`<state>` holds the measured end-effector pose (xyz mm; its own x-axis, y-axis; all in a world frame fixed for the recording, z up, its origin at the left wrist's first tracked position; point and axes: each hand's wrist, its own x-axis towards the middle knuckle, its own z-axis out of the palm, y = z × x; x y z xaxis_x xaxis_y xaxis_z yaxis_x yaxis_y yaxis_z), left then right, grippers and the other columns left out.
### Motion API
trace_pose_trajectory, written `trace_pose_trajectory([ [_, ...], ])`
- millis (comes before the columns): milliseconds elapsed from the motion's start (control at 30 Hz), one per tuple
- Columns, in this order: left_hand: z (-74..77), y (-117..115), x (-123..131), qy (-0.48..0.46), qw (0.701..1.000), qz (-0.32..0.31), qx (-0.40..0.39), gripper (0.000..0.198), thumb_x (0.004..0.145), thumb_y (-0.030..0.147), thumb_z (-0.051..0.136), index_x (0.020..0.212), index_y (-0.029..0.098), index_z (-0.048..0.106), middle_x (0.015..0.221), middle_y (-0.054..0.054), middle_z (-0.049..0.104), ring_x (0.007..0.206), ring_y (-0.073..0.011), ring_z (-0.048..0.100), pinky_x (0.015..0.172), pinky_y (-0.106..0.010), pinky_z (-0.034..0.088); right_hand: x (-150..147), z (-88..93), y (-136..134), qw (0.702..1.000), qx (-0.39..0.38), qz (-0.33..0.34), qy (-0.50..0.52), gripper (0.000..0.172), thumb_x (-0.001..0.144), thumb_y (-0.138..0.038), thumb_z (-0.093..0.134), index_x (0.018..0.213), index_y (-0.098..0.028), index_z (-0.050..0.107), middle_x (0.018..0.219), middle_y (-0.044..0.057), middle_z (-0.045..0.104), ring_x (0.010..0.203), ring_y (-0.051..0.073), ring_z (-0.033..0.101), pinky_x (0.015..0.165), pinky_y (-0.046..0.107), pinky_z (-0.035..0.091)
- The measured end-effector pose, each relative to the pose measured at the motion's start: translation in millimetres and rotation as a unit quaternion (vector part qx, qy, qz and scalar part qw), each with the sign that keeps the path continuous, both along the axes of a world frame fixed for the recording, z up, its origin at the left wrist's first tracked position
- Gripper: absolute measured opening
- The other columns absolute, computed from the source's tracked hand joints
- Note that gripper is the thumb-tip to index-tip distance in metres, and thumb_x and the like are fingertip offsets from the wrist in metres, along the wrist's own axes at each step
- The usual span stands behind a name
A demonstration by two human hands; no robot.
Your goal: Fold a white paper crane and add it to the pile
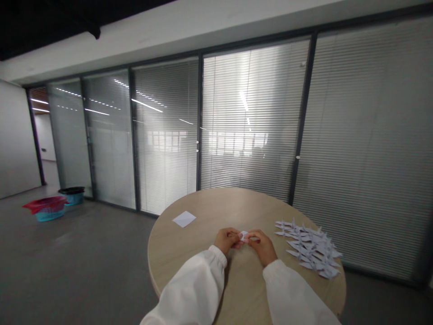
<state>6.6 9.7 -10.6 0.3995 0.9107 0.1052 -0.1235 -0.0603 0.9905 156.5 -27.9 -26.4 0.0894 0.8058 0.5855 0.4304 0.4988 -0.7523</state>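
Here, left of the paper cranes [316, 250] on the round worktop [233, 203], a small folded paper [243, 235] sits right between the hands, pinched by fingers of the left hand [226, 239] and right hand [263, 247], the right nearer those cranes! Its long axis? Can't tell: fingers cover most of it, creases too tiny to read.

- We hold the paper piece [243, 236] between left grip [225, 239] and right grip [263, 246].
- Paper sheet [184, 219]: on our desk [226, 203], left.
- Paper cranes [314, 249]: desk, right.
- Bins [49, 211]: floor [101, 262], left.
- Partition [250, 113]: behind desk.
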Motion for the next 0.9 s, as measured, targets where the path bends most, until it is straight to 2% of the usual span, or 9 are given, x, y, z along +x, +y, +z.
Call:
trace_pose_trajectory([
  [200,1.6,-1.9,-0.3,0.001,1.000,-0.015,0.001,0.040,0.047,0.040,0.069,0.071,0.009,0.057,0.061,-0.006,0.063,0.061,-0.0180,0.060,0.056,-0.027,0.047,1.8,-1.4,2.8,0.996,-0.056,0.025,0.070,0.025,0.059,-0.041,0.062,0.067,-0.017,0.061,0.073,0.004,0.063,0.072,0.019,0.058,0.066,0.028,0.044],
  [400,2.2,-3.4,0.2,-0.006,1.000,-0.017,-0.002,0.041,0.045,0.039,0.070,0.069,0.009,0.056,0.060,-0.005,0.063,0.061,-0.0178,0.060,0.057,-0.028,0.046,1.2,1.1,0.5,0.989,-0.080,0.039,0.121,0.025,0.057,-0.039,0.065,0.066,-0.016,0.060,0.066,0.003,0.064,0.065,0.018,0.059,0.061,0.027,0.044],
  [900,2.0,-3.9,1.4,-0.007,1.000,-0.022,-0.013,0.041,0.043,0.037,0.071,0.069,0.010,0.054,0.057,-0.004,0.061,0.060,-0.0174,0.060,0.058,-0.028,0.046,1.4,-2.4,2.9,0.994,-0.069,0.002,0.083,0.025,0.060,-0.041,0.061,0.067,-0.017,0.060,0.067,0.003,0.065,0.064,0.018,0.059,0.061,0.027,0.045],
])
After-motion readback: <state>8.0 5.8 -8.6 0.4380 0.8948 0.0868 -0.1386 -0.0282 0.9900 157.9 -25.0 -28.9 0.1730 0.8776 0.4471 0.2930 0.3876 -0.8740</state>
